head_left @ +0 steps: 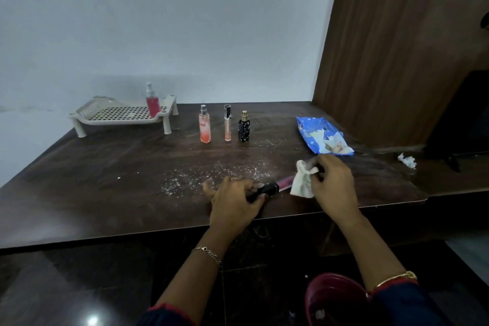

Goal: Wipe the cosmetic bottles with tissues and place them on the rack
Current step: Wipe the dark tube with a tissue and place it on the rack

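The table (105,180) is looking like dark wood grain, pretty matt, and it's carrying a gritty dusting of white specks. The rack (79,118) is coming across as smooth cream plastic. The standing bottles (227,127) are looking clear and glossy, and the held bottle (270,188) is showing a shiny black cap. The tissue (301,182) is looking like soft crumpled paper. The wipes pack (312,135) is glinting like crinkly plastic film. The floor (53,286) is shining, glossy.
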A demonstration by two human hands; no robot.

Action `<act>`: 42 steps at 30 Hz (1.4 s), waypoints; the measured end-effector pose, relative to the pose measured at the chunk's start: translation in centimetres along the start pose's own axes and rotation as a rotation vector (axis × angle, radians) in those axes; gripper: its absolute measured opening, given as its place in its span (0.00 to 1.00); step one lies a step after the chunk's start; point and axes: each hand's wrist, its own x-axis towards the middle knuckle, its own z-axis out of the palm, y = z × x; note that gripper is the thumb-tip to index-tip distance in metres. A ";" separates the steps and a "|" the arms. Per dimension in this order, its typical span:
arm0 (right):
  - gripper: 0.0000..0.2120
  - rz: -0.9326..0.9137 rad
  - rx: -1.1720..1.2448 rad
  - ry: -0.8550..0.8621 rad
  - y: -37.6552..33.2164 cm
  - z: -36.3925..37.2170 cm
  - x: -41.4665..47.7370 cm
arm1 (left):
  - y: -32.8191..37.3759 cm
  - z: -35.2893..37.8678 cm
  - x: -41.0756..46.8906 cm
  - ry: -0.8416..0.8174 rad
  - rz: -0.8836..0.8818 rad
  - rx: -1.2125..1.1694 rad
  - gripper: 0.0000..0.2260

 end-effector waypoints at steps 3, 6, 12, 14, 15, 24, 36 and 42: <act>0.04 -0.160 0.054 -0.139 -2.1 1.6 -1.4 | -0.4 0.3 0.2 -0.018 0.005 -0.073 0.14; 0.07 -0.269 -0.035 -0.269 -2.8 2.9 -2.3 | -0.6 0.5 0.4 -0.022 0.006 -0.071 0.16; 0.20 -0.386 -0.252 -0.314 -1.3 2.5 -1.2 | -0.5 0.6 0.3 0.005 0.032 -0.015 0.12; 0.20 -0.400 -0.293 -0.320 -0.6 2.3 -1.0 | -0.2 0.4 0.2 0.005 0.023 0.025 0.12; 0.21 -0.397 -0.312 -0.320 -0.2 2.1 -0.9 | -0.1 0.3 0.1 0.003 0.022 0.039 0.12; 0.04 -0.034 -0.133 -0.082 2.3 -0.1 0.8 | -0.7 0.3 0.7 0.013 -0.094 -0.155 0.09; 0.16 -0.011 0.164 -0.090 -0.3 1.3 -1.3 | 0.0 -0.3 -0.2 -0.053 0.039 0.081 0.15; 0.08 -0.182 -0.074 -0.331 -2.2 3.1 -3.1 | 0.1 -0.1 -0.2 -0.061 0.119 0.044 0.11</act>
